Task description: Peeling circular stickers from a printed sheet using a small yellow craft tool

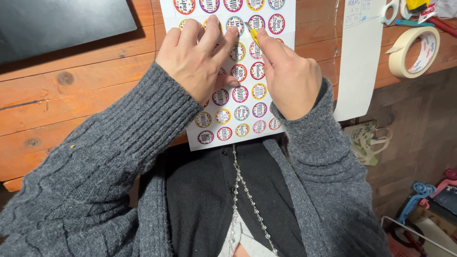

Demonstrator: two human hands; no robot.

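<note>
Sticker sheet (238, 102) lies on the wooden surface (71, 90); left hand (197, 59) presses it flat, fingers spread, right hand (290, 78) pinches a yellow tool (253, 33).

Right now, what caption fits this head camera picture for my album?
Left hand steadies a sheet of round stickers on a wooden table; right hand peels one.

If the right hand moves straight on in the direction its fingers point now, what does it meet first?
The right hand points up-left with a small yellow tool. It would probably first meet the left hand's fingertips, pressed on the sticker sheet just beyond the tip.
</note>
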